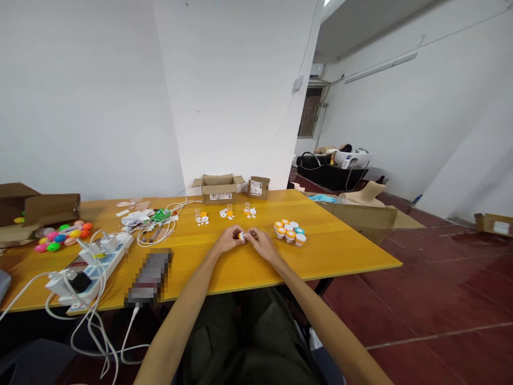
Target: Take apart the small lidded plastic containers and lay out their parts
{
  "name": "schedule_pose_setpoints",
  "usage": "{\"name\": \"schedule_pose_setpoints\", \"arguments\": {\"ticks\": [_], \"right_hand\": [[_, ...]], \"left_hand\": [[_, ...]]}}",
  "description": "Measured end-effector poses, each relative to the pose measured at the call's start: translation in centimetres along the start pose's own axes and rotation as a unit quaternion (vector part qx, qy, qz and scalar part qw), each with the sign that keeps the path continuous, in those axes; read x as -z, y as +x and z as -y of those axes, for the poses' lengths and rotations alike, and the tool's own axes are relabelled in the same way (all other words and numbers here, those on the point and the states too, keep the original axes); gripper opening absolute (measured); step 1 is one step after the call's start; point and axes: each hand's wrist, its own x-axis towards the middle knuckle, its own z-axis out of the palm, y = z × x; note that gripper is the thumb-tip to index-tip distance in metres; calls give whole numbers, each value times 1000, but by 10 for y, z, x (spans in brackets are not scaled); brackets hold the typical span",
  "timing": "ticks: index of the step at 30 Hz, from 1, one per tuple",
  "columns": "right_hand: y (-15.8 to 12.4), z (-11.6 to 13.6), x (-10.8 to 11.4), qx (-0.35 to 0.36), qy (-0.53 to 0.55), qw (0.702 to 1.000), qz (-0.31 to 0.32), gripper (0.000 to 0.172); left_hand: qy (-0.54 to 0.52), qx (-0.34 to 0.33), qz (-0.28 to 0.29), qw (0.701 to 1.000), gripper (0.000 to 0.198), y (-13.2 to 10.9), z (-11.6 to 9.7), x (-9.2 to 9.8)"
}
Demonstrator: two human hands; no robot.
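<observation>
My left hand (pixel 230 239) and my right hand (pixel 258 240) meet over the middle of the yellow table (pixel 344 251). Both pinch a small orange-and-white capped piece (pixel 241 235) between their fingertips. Just to the right of my right hand stands a cluster of small jars (pixel 289 230) with orange, white and teal lids. Farther back lie three little groups of white and orange parts (pixel 227 213).
A white power strip (pixel 94 262) with plugs and cables and a blurred flat device (pixel 150 276) lie at the front left. Coloured balls (pixel 60 236) and brown cartons (pixel 36 209) sit far left. Two small cardboard boxes (pixel 218 188) stand at the back edge. A flattened carton (pixel 368 214) lies on the floor to the right.
</observation>
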Motion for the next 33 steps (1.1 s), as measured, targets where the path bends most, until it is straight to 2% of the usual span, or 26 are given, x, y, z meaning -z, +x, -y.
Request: {"name": "schedule_pose_setpoints", "arguments": {"ticks": [5,9,15,19,21,23,25,27,30,33], "right_hand": [[-1,5,5,53,11,998,9,16],[-1,5,4,42,12,999,-2,18],[-1,7,3,47,13,993,-107,19],[-4,12,9,65,-52,984,-157,27],[-6,14,10,53,-110,983,-138,33],[-8,16,9,26,-182,980,-80,37],[-10,19,5,6,-256,967,-14,39],[-10,22,-1,0,-318,948,25,41],[-7,26,-6,-15,-369,928,37,43],[-1,27,-7,-32,-378,925,36,45]], "left_hand": [[4,-5,-3,1000,30,0,-3,0],[-8,-1,-2,1000,31,0,-3,0],[-27,11,-24,999,33,2,0,1],[-31,13,-64,997,33,6,6,4],[-40,13,-82,996,33,7,9,6],[-54,12,-101,993,33,9,11,8],[-68,11,-120,990,35,11,12,10],[-81,13,-138,987,38,12,11,12],[-99,17,-159,982,41,13,7,14],[-104,14,-166,981,41,12,4,14]]}}
